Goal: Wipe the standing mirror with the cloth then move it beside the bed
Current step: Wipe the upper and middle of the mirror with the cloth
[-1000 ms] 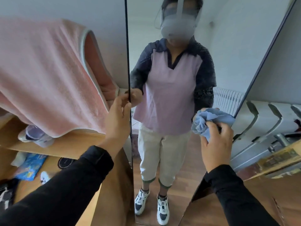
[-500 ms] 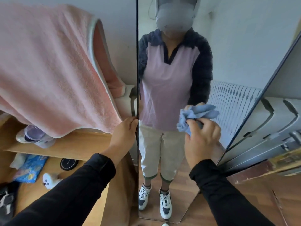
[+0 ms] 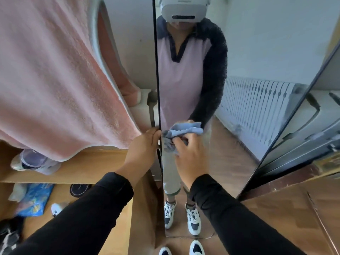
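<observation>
A tall black-framed standing mirror (image 3: 242, 89) fills the middle of the view and reflects a person in a pink and dark top. My left hand (image 3: 142, 146) grips the mirror's left edge at mid height. My right hand (image 3: 189, 153) presses a crumpled blue cloth (image 3: 181, 132) against the glass close to that left edge, right beside my left hand. Both sleeves are black.
A pink towel (image 3: 55, 80) hangs over a wooden shelf unit (image 3: 88, 166) at the left, holding a plastic container (image 3: 31, 161) and a blue packet (image 3: 35, 197). A white radiator (image 3: 323, 116) runs behind the mirror at the right. The floor (image 3: 294, 208) is wood.
My right hand has carried the cloth leftward and down across the glass, from the right edge to the left edge. My left hand slid lower on the frame. The view moved closer.
</observation>
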A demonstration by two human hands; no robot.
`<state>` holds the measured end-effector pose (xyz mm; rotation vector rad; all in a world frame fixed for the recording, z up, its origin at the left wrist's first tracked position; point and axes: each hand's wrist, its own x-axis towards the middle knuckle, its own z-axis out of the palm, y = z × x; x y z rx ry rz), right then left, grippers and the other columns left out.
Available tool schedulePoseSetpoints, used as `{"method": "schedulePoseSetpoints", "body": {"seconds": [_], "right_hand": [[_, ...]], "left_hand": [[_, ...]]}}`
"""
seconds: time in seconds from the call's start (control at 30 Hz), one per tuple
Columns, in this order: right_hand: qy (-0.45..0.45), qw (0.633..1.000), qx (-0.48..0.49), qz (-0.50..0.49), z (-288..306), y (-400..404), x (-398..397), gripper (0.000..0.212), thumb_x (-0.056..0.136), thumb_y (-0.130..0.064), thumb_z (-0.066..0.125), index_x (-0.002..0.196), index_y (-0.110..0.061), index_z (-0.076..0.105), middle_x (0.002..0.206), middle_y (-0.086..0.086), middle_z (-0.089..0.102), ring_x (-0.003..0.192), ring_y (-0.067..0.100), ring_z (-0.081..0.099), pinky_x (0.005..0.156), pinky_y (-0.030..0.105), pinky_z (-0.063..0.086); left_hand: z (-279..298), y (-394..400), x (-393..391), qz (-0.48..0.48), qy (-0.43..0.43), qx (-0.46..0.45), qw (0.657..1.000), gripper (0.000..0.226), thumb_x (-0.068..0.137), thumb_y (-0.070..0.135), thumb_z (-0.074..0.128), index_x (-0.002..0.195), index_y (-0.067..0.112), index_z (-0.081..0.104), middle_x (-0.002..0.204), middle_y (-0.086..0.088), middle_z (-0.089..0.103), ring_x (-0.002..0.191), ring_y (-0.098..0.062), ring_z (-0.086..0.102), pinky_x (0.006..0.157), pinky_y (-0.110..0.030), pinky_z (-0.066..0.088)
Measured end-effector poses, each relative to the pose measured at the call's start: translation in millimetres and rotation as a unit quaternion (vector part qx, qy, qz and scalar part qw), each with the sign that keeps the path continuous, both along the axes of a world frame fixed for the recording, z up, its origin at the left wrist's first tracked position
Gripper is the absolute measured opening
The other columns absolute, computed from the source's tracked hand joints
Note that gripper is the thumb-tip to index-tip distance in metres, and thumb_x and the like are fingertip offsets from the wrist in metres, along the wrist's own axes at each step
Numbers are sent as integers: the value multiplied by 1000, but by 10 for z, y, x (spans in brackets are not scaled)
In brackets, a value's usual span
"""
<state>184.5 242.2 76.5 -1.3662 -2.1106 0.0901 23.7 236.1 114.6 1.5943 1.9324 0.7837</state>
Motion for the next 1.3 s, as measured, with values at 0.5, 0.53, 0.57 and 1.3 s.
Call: {"method": "schedulePoseSetpoints", "body": {"seconds": [0.5, 0.53, 0.57, 1.3], "right_hand": [[-32, 999, -23, -4, -53, -16, 85, 33, 93, -19, 64, 125, -20, 56, 117, 10, 50, 98, 24, 54, 79, 33, 56], [-16, 998, -32, -49, -58, -1, 300, 32, 96, -22, 59, 128, -21, 55, 123, 8, 47, 104, 22, 51, 84, 31, 52], [-5, 995, -45, -93, -94, 9, 547, 32, 98, -23, 55, 130, -21, 55, 127, 7, 45, 107, 20, 48, 86, 29, 48], [121, 952, -92, -265, -148, -12, 1429, 53, 86, 6, 67, 133, -7, 46, 131, 21, 40, 112, 36, 54, 101, 41, 50]], "left_hand": [[-37, 0, -6, -15, 17, -3, 1000, 22, 106, 34, 35, 93, 41, 51, 77, 9, 63, 74, -18, 71, 66, -39, 57], [-49, -9, -9, -13, 6, -2, 1000, 22, 106, 36, 34, 91, 41, 50, 78, 10, 64, 74, -16, 72, 69, -42, 59], [-47, -18, -2, -11, -4, 1, 1000, 20, 106, 38, 33, 94, 41, 50, 80, 11, 65, 75, -15, 73, 72, -43, 59], [-108, -63, 122, 45, -31, 1, 999, 26, 106, 41, 33, 111, 34, 57, 87, 11, 66, 81, -18, 73, 79, -46, 60]]}}
